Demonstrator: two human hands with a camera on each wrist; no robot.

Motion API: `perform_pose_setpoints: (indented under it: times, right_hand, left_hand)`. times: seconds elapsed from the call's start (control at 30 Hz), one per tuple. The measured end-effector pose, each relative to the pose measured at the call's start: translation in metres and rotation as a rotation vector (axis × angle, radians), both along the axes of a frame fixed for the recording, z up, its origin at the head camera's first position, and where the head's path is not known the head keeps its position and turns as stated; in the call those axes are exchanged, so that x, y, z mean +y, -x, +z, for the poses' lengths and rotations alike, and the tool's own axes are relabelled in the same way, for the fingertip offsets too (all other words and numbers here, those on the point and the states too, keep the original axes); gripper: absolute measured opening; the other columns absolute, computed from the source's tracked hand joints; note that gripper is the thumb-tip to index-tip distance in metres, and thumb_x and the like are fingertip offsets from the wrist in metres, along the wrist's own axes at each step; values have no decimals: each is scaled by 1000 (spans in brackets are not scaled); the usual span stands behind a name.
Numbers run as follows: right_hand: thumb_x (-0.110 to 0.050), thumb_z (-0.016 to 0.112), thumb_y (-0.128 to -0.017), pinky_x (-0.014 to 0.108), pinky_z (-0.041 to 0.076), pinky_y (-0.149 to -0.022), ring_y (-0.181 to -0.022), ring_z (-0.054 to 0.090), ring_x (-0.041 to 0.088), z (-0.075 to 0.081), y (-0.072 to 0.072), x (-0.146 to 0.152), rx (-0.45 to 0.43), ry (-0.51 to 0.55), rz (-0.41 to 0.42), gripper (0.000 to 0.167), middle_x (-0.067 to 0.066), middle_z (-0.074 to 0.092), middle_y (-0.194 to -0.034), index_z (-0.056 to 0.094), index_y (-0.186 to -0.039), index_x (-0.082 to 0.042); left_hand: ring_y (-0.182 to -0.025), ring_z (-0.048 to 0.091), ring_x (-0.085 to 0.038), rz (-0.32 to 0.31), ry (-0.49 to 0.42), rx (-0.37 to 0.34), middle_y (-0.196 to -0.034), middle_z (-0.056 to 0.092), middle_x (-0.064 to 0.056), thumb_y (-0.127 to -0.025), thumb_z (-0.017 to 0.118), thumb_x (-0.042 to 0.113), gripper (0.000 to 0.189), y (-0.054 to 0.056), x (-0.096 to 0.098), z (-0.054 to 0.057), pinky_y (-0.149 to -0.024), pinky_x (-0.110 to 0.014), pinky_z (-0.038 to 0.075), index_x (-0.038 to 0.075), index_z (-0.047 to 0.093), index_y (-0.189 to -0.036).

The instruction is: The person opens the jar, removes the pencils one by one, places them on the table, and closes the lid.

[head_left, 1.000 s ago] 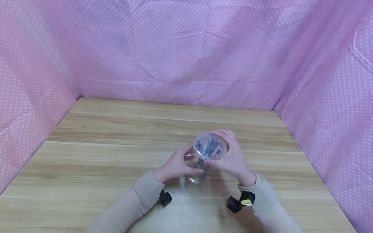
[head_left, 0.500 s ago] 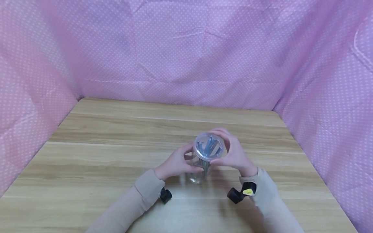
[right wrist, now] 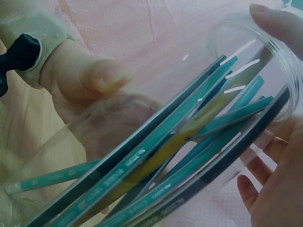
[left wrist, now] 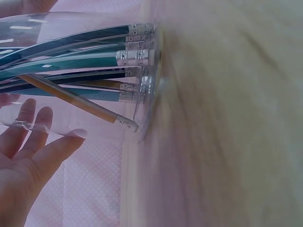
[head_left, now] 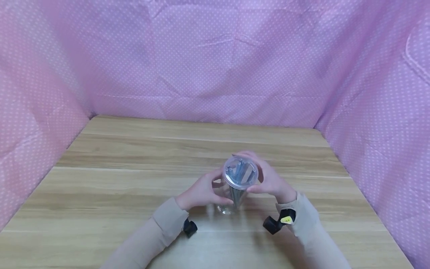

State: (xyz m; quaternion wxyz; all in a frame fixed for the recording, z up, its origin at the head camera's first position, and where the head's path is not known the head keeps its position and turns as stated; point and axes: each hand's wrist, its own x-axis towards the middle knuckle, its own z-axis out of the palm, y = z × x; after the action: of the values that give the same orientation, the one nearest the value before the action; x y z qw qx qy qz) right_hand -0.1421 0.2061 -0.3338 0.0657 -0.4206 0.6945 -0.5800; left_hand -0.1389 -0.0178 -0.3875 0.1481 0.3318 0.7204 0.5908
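Note:
A clear jar [head_left: 226, 210] of pencils stands near the middle of the wooden table, roughly upright, with a see-through lid [head_left: 240, 172] on top. Its base meets the tabletop in the left wrist view. Around the jar's body from the left curls my left hand [head_left: 203, 190], thumb on the near side. My right hand [head_left: 272, 181] grips the lid at its rim, fingers on the far side and thumb on the near side. Inside are several pencils [right wrist: 137, 146], mostly teal and dark, some yellowish. Silver ends [left wrist: 135, 57] of the pencils point down at the base.
The wood-grain table [head_left: 134, 149] spreads out around both arms. Pink dotted cloth [head_left: 208, 63] hangs behind it and along both sides. Black wrist cameras [head_left: 273, 225] sit below the cuffs.
My right hand has turned counterclockwise around the lid: its fingers moved left on the far side, its thumb right on the near side. My left hand and the jar stay nearly in place.

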Motion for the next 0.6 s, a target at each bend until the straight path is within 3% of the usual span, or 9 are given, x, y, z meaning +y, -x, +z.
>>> perform_pose_setpoints:
  times: [0.17,0.37,0.47,0.6]
  right_hand:
    - [-51,73,-77,25,35,-108,-124,44,11,-4,-4,1,56,57,-41,95,-6,47,-135,32,-143,4]
    - [-50,75,-74,20,36,-102,-117,46,7,-2,-19,2,134,112,-220,92,-5,53,-127,41,-130,13]
    - [-51,76,-72,19,34,-103,-115,46,8,-1,-27,1,132,85,-289,94,-6,54,-125,40,-125,18]
    - [-48,78,-71,17,33,-102,-112,45,9,0,-34,-2,105,67,-352,89,-7,54,-122,43,-126,14]
  left_hand:
    - [-130,46,-22,-12,-3,-14,-140,50,-1,-69,84,10,82,-1,-1,1,-105,-36,45,15,43,-140]
    - [-130,45,-19,-17,-14,-2,-142,48,2,-68,84,9,86,-1,-2,-1,-105,-39,44,16,41,-142]
    - [-131,44,-20,-21,-16,11,-142,47,0,-69,83,8,87,0,-2,-2,-105,-39,44,15,39,-143]
    - [-132,43,-17,-25,-15,5,-142,47,3,-69,83,8,86,0,-2,-2,-106,-38,43,17,39,-143]
